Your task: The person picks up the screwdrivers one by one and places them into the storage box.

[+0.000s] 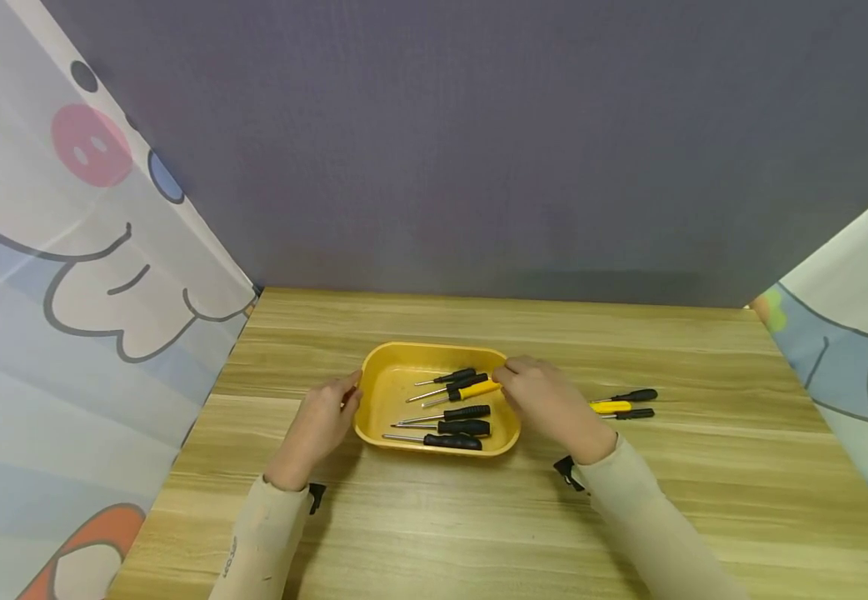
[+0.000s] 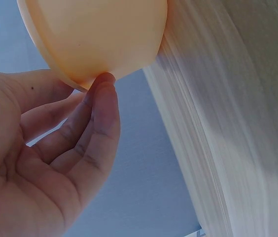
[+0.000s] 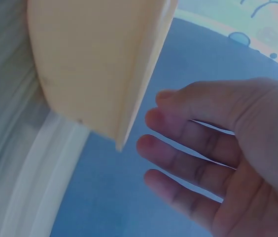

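Observation:
A yellow plastic tray (image 1: 374,400) stands on the table with several screwdrivers in it. Most have black handles, such as the black screwdriver (image 1: 464,427) near the front; a yellow-handled screwdriver (image 1: 479,388) lies towards the right wall. At the tray's left end my left hand (image 1: 323,414) pinches the rim between thumb and fingers, seen closely in the left wrist view (image 2: 70,133). My right hand (image 1: 546,400) is over the right end. In the right wrist view its fingers (image 3: 163,153) are loosely bent beside the rim, apart from it, with nothing visible between them.
Right of the tray, partly behind my right hand, lie a black screwdriver (image 1: 636,396), a yellow-handled one (image 1: 612,407) and another black one (image 1: 635,413). A grey wall (image 1: 479,167) rises behind the wooden table (image 1: 449,517). Patterned curtains (image 1: 44,333) hang at both sides.

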Demonstrator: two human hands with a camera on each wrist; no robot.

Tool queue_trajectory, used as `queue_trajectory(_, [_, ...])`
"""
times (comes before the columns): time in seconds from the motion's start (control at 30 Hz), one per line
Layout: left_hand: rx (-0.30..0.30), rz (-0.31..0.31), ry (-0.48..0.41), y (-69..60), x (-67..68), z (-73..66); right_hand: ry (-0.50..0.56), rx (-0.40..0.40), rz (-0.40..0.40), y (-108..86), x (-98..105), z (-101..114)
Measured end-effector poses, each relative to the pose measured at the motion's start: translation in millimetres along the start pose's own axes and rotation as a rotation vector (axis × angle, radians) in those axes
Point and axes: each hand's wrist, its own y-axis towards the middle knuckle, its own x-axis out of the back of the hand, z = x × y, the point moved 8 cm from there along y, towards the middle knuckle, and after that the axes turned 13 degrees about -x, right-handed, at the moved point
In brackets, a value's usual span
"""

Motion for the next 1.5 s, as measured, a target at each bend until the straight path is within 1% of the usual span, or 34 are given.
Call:
queue_trajectory(0.13, [-0.002,-0.001,0.006,-0.4,0.6,0.0,-0.008,-0.006,-0.037,-7.2,9,-12])
queue_trajectory(0.23, [-0.002,-0.001,0.008,-0.6,0.8,-0.1,-0.004,-0.020,-0.050,-12.5,12,-22])
queue_trajectory(0.53, [-0.005,0.001,0.001,0.0,0.1,-1.0,0.009,-0.089,-0.031,-36.1,13,-58])
queue_trajectory(0.63, [-0.002,0.001,0.004,0.0,0.3,-1.2,0.004,-0.100,-0.040,-45.2,13,-70])
queue_trajectory(0.83, [-0.003,-0.004,0.012,0.1,0.0,-0.7,-0.002,-0.102,-0.065,-62.8,8,-93])
queue_trajectory(1.1, [-0.002,-0.006,0.011,0.0,-0.7,-0.2,0.024,-0.130,-0.054,-82.3,1,-116])
queue_trajectory(1.3, [-0.001,-0.007,0.011,0.0,-0.6,-0.4,0.023,-0.174,-0.035,-90.7,-4,-130])
queue_trajectory(1.5, [0.002,-0.004,0.006,-0.2,-0.7,-0.3,0.022,-0.202,-0.007,-92.5,-9,-137])
